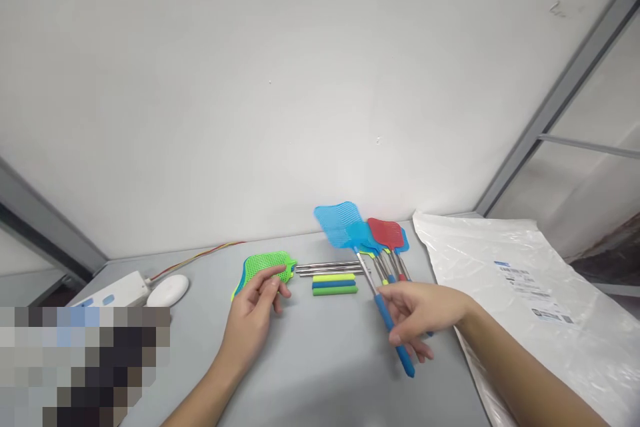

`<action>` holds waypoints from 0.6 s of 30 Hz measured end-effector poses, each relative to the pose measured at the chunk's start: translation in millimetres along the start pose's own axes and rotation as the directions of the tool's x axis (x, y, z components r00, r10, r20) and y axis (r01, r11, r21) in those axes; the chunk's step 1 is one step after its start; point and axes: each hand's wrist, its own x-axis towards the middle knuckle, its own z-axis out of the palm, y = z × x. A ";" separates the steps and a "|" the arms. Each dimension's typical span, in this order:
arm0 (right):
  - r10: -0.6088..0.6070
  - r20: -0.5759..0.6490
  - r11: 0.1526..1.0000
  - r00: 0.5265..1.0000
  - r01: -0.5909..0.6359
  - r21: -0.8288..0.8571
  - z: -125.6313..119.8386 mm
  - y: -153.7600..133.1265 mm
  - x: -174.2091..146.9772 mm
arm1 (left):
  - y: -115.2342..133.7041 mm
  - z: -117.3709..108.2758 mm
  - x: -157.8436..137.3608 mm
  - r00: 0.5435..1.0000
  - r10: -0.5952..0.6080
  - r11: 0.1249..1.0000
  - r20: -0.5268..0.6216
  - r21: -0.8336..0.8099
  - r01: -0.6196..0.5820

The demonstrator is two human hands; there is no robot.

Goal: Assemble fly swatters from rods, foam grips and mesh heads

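Note:
My right hand (420,313) has its thumb and fingers around the blue handle of a fly swatter (337,223), whose light-blue head points up and away. That head overlaps a bunch of assembled swatters behind it, among them a red one (386,233). My left hand (255,303) hovers at the near edge of a stack of loose swatter heads (270,260), green on top, with its fingers loosely bent and apart and nothing seen in them. Between the hands lie several thin metal rods (325,267) and three loose handle grips (334,284): yellow-green, blue and green.
A large white plastic package (480,247) with a printed label covers the table's right side. On the left are a white power strip (113,288), a white rounded object (168,291) and a thin cable (200,255). A white wall (300,113) rises behind the grey table.

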 end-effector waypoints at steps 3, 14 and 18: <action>0.047 -0.082 0.994 0.996 -0.054 -0.094 -9.3 -4.2 -16.1 | -2.6 -0.4 1.6 1.000 0.002 0.999 -0.015 0.043 -0.001; 0.171 -0.303 0.938 0.938 -0.249 -0.240 -31.1 -12.7 -47.6 | -4.3 -0.4 1.2 1.000 0.011 0.995 -0.019 0.104 -0.009; 0.178 -0.342 0.939 0.923 -0.262 -0.220 -35.2 -9.6 -45.3 | -4.0 -0.4 1.1 1.000 -0.001 0.994 -0.010 0.106 0.002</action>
